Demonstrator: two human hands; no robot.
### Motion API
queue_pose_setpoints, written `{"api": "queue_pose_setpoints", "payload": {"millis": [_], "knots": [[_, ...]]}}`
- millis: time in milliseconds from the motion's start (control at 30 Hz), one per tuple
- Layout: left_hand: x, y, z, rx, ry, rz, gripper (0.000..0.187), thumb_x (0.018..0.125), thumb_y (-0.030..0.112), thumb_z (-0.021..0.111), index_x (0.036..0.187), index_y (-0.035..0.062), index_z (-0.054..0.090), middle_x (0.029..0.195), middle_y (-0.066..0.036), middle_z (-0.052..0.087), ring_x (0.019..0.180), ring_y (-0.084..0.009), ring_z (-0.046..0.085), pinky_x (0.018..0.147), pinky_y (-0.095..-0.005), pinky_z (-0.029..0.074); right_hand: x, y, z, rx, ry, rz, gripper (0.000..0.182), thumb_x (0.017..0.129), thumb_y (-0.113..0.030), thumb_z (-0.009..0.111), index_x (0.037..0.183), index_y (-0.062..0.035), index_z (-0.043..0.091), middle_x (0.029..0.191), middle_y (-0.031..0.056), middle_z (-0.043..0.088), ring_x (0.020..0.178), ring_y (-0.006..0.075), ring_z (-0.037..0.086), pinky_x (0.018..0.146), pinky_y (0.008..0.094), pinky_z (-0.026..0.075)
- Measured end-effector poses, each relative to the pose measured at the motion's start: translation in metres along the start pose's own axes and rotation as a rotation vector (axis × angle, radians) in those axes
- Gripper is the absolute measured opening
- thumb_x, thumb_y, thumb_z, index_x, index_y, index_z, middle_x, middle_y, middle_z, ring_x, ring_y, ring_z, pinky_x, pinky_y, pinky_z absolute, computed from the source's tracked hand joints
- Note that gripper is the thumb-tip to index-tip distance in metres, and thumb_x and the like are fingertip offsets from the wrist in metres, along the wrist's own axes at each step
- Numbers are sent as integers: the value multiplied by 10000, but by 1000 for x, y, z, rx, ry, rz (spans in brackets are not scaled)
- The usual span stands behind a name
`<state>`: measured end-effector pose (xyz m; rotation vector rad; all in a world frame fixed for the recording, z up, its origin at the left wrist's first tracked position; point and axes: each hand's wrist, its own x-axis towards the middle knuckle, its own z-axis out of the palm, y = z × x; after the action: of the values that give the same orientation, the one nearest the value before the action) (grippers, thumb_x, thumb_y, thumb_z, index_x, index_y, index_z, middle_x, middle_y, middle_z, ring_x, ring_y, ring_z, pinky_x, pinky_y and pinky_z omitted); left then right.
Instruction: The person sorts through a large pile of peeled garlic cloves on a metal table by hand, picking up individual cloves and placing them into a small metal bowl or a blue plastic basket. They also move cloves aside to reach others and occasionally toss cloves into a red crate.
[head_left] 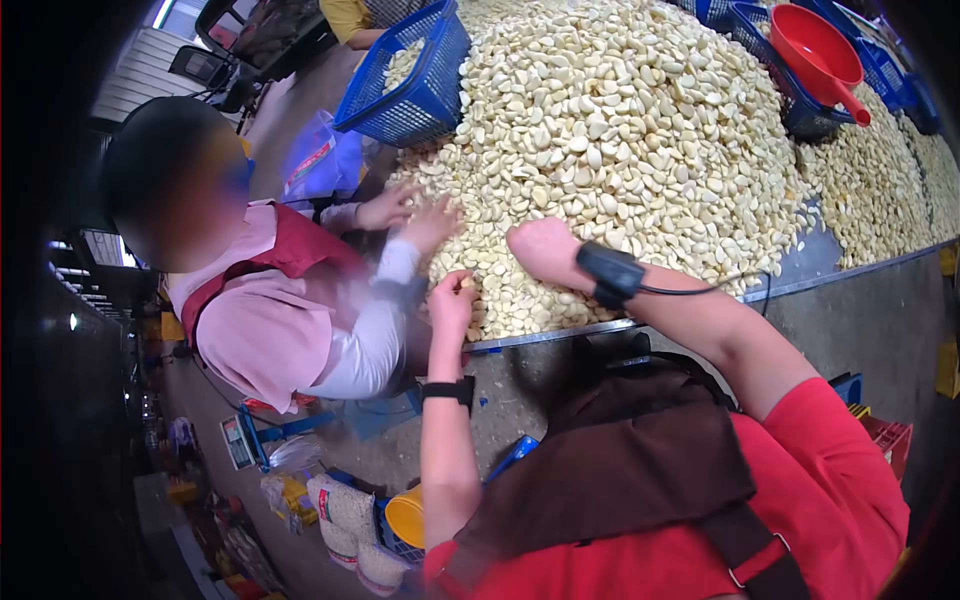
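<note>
A broad heap of pale pieces that look like peeled garlic cloves (640, 130) covers the metal-edged table (810, 257). At its near left edge my left hand (450, 308) is closed in a pinch, with a pale garlic clove (467, 284) at the fingertips. Just to the right, my right hand (543, 250) rests over the heap with its fingers curled under. Whatever those fingers hold, if anything, is hidden. A dark strap device (612, 273) with a cable sits on my right wrist, and a black band (449, 392) circles the left forearm.
At the left, a co-worker (270, 290) reaches into the same heap, hands (430, 222) blurred. A blue basket (410, 85) stands on the heap's far left. A red scoop (815, 55) lies over baskets at far right. Filled sacks (345, 515) and a yellow container (405, 517) stand below.
</note>
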<state>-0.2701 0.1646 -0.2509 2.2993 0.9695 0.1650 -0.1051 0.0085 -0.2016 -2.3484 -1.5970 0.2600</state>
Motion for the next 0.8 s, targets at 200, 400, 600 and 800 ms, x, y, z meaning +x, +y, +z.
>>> {"api": "queue_pose_setpoints", "payload": {"millis": [200, 400, 600, 800], "knots": [[-38, 31, 0, -328, 175, 5, 292, 736, -2, 674, 1026, 27, 647, 747, 15, 569, 610, -55, 479, 581, -215, 433, 34, -6, 40, -231, -121, -36, 144, 763, -104, 584, 815, -59, 710, 792, 84, 695, 770, 229, 687, 596, 322, 528], [-50, 33, -8, -950, 8, -247, 159, 788, -38, 515, 917, 45, 555, 865, -26, 552, 703, -123, 570, 578, -242, 492, 35, -1, 13, -90, -158, 23, 154, 749, -109, 576, 805, -40, 701, 804, 122, 689, 761, 266, 683, 627, 357, 536], [-21, 45, 16, -762, -157, -225, 137, 770, 15, 548, 896, 55, 583, 811, -18, 541, 656, -99, 532, 548, -229, 465, 14, 13, -16, 595, -37, 382, 188, 758, -183, 556, 830, -36, 648, 736, 185, 644, 706, 288, 653, 665, 383, 523], [0, 34, 41, 449, -201, -65, 250, 759, 206, 645, 985, 100, 655, 1068, -191, 561, 956, -325, 598, 804, -403, 504, -19, 39, -13, 876, 113, 381, 218, 776, -237, 598, 801, -22, 623, 668, 146, 628, 486, 247, 577, 533, 353, 490]]}}
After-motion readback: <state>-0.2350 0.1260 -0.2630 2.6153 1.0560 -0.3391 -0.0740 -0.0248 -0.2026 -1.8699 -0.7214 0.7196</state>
